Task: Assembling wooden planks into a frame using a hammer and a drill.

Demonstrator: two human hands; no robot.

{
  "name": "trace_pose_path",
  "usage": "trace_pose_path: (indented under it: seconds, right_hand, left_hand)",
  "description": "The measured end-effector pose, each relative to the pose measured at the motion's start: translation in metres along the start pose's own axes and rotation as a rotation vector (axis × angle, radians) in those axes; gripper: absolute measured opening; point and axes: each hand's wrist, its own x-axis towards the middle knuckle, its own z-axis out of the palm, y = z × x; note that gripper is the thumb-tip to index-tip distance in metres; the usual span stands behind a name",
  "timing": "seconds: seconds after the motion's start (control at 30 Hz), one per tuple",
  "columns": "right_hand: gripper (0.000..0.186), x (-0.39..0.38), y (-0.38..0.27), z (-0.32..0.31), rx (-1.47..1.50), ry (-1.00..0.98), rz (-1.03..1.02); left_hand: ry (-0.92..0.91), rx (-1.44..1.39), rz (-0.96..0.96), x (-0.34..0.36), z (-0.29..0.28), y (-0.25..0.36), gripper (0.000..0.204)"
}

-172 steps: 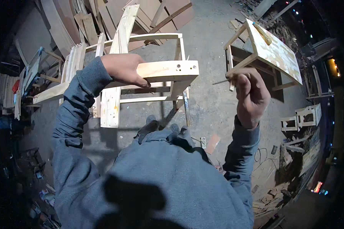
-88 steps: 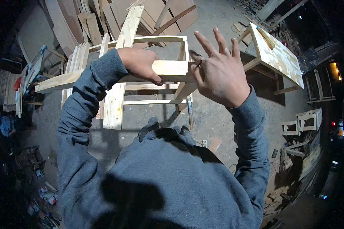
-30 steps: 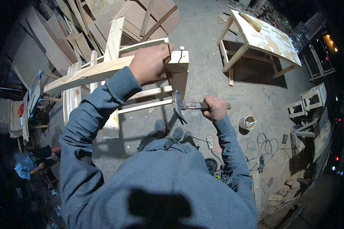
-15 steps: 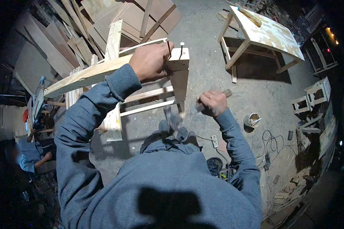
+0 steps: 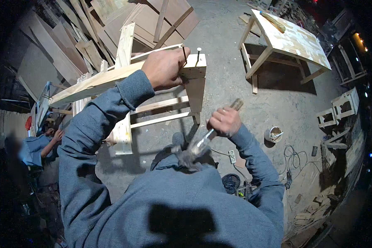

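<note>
My left hand (image 5: pixel 164 69) is closed around the end of a pale wooden beam (image 5: pixel 99 79), part of a timber frame. Right at its fingertips a dark nail (image 5: pixel 184 55) stands up from the beam. Another nail (image 5: pixel 199 54), with a light head, sticks up nearer the beam's end, tilted slightly. In my right hand (image 5: pixel 224 121) is a hammer (image 5: pixel 202 143), gripped by its handle. The hammer's head is low, close in front of my body, and blurred by motion. Below the beam, the frame's upright leg (image 5: pixel 195 94) and rails (image 5: pixel 161 118) show.
Boards and plywood sheets (image 5: pixel 153 27) lean at the back left. A wooden table (image 5: pixel 293 37) stands at the back right. On the floor to the right are a white bucket (image 5: pixel 273 134), a coiled cable (image 5: pixel 294 157) and a power strip (image 5: pixel 232 157). Another person (image 5: pixel 35 149) is at far left.
My right hand has moved slightly left and downward, and the hammer's head has swung closer to my body. My left hand stays on the beam. The other person's arms have risen.
</note>
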Motion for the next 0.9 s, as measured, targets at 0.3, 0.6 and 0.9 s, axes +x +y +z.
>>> trace_pose_path:
  seconds: [0.3, 0.6, 0.9]
  right_hand:
    - [0.024, -0.035, 0.008, 0.048, 0.022, -0.215, 0.842]
    - [0.029, -0.044, -0.035, -0.006, 1.483, 0.966, 1.216]
    - [0.023, 0.011, -0.091, 0.025, 1.642, 0.641, 1.320]
  left_hand:
    - [-0.041, 0.031, -0.037, 0.017, -0.005, -0.006, 0.070]
    - [0.046, -0.007, 0.035, 0.013, -0.003, -0.006, 0.079]
    - [0.015, 0.011, 0.025, 0.009, -0.004, -0.001, 0.089]
